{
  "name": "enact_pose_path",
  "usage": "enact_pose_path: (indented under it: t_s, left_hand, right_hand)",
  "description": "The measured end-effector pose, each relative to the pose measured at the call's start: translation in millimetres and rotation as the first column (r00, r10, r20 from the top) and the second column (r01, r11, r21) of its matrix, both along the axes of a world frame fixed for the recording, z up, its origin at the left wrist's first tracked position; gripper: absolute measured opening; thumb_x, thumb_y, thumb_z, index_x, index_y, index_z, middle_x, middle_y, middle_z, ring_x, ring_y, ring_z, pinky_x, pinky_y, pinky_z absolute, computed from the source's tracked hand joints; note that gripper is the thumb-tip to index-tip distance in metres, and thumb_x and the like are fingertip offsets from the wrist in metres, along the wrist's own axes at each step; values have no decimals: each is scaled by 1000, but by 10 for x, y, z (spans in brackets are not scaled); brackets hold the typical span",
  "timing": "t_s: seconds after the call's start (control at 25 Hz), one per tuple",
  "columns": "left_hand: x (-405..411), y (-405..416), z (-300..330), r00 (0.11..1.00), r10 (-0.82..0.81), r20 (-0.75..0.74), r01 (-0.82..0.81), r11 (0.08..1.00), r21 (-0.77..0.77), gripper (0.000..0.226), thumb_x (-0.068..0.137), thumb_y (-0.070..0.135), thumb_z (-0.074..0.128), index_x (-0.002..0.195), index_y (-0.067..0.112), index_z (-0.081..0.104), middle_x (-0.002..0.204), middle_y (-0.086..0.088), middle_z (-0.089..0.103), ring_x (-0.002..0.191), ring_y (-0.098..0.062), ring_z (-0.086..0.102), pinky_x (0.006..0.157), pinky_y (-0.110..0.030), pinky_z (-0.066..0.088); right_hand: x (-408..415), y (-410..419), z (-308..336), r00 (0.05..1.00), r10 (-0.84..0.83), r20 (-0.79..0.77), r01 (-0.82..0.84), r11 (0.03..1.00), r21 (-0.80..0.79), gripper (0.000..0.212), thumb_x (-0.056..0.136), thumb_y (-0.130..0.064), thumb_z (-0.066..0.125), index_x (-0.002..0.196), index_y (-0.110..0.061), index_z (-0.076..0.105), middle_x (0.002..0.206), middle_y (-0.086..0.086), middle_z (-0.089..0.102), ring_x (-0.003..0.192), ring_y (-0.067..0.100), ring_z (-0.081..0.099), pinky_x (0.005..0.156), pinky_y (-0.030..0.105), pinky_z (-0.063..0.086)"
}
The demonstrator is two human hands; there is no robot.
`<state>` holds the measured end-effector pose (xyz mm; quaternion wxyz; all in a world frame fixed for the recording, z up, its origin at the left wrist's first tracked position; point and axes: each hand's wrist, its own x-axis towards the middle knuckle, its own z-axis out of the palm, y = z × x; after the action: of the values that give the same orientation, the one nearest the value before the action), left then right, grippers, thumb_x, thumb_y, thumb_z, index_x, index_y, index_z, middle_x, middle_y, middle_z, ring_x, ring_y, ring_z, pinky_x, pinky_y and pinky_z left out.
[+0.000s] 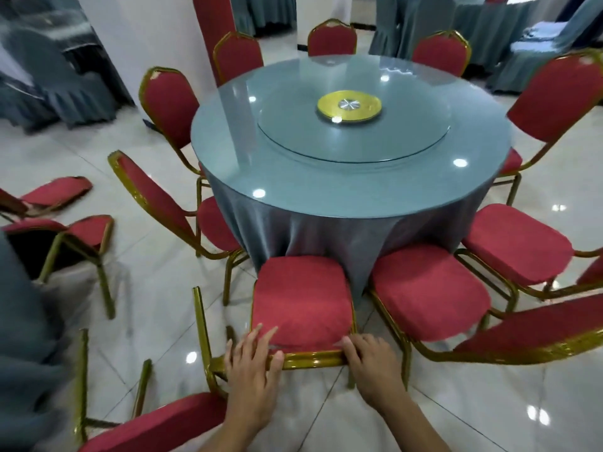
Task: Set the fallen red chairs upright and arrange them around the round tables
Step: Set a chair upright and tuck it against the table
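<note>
1. Glossy pale floor tiles [456, 412] reflect ceiling lights; a white pillar [156, 44] stands at rear left, and grey-blue draped furniture lines the back of the room.
2. Round bench [326, 197], draped in a grey-blue cloth, carries a glass top and a glass turntable [355, 141] with a yellow disc [349, 107] at its centre.
3. Red chairs with gold frames ring the bench upright, seats tucked toward the cloth and backs facing outward.
4. Near chair [300, 305] stands at the bench's closest edge, seat level, its front against the cloth and its rear frame rail toward the viewer.
5. Left hand [253, 363] lies on the rear of this seat, fingers spread and thumb hooked over the gold rail, grasping it.
6. Right hand [368, 363] wraps its fingers over the same rail at the seat's right rear corner.
7. Fallen chairs [65, 233] lie on the floor at left, legs pointing sideways; another [156, 425] lies at lower left, legs pointing away from the viewer.
</note>
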<state>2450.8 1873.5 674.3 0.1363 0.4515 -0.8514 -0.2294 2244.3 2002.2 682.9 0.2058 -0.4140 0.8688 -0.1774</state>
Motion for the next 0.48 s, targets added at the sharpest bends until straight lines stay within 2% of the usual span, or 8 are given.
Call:
enact_pose_path:
  t_s: [0.04,0.12,0.2,0.28,0.4,0.48]
  left_hand:
    - [0,-80,-15,1000,-2,-13,2,1000,-1,50,101,65,9,144,55,32,152,14,40,145,-5,25,124,-41,3]
    - [-13,-257,-29,1000,-21,-10,21,1000,-11,50,102,62,13,144,49,37,149,13,42,143,-7,31,123,-41,5]
    - [-50,-426,5,998,-61,-7,61,998,-27,51,103,61,13,145,47,37,148,13,42,142,-7,33,123,-46,8]
    - [-139,-687,41,994,-111,5,112,993,-24,51,103,61,12,147,48,34,148,13,40,142,-6,31,122,-49,11]
    - [-266,-1114,52,981,-189,36,188,982,25,55,101,65,8,150,48,30,154,15,33,146,-2,20,124,-49,5]
    - [-420,-1431,42,970,-240,38,238,970,53,58,100,67,7,151,48,26,157,14,30,148,-1,14,125,-47,-1]
  right_hand:
    - [21,-42,-49,1000,-13,-21,12,1000,-26,47,101,-59,17,103,-36,58,99,-18,53,97,14,50,87,31,36]
    - [114,-119,-138,994,-110,-15,109,991,-78,44,100,-61,17,87,-36,50,85,-18,46,86,12,43,82,30,33]
    - [207,-204,-148,982,-179,-66,168,975,-145,34,102,-57,21,84,-38,43,81,-17,42,80,12,39,77,30,32]
    - [214,-407,-103,966,-246,-85,227,956,-185,33,101,-56,21,82,-37,41,79,-14,43,77,14,39,74,32,33]
    - [199,-706,-119,946,-313,-82,298,942,-152,42,99,-55,18,82,-30,47,80,-8,48,78,17,43,74,36,37]
    - [108,-945,-117,931,-363,-32,354,921,-160,52,98,-58,13,91,-26,54,87,-5,52,84,20,47,80,40,40]
